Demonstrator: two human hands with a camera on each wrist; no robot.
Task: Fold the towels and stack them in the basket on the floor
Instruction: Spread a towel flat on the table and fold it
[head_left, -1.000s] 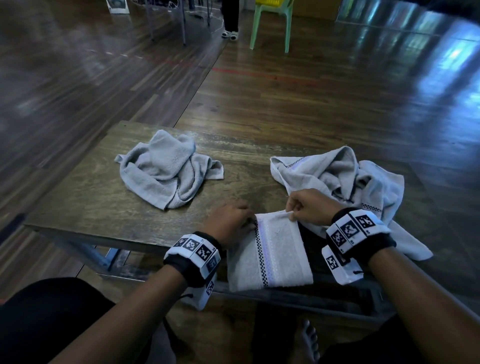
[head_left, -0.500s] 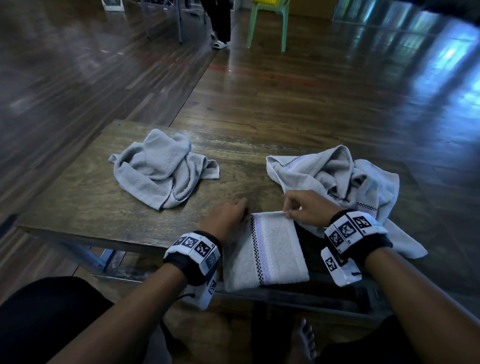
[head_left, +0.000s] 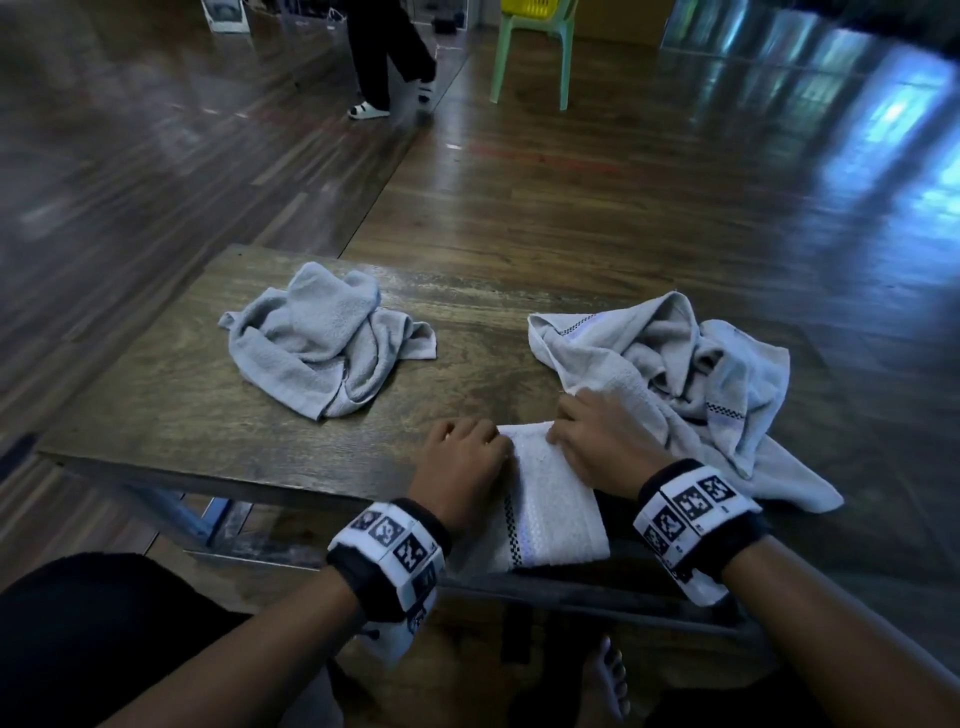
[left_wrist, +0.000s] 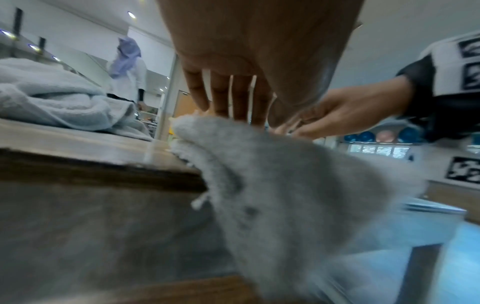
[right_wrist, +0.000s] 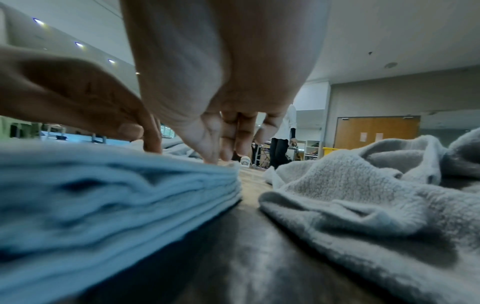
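Folded towel (head_left: 550, 499) lies at the near edge of the table (head_left: 171, 405), its near end overhanging the edge; checkered stripe runs along its length. Left hand (head_left: 460, 470) rests on the towel's left side, fingers extended downward with tips pressing the far left corner, as the left wrist view confirms; nothing is grasped. Right hand (head_left: 597, 441) rests on the towel's right far corner, fingers relaxed and laid on the cloth; the right wrist view shows fingertips (right_wrist: 210, 152) touching the top layer of the stacked folds, no pinch evident. Crumpled grey towel (head_left: 322, 338) sits on the table's left half, well apart from the hands. Second crumpled towel (head_left: 691, 374) lies just beside the right hand, spilling over the table's right edge. Basket not in view
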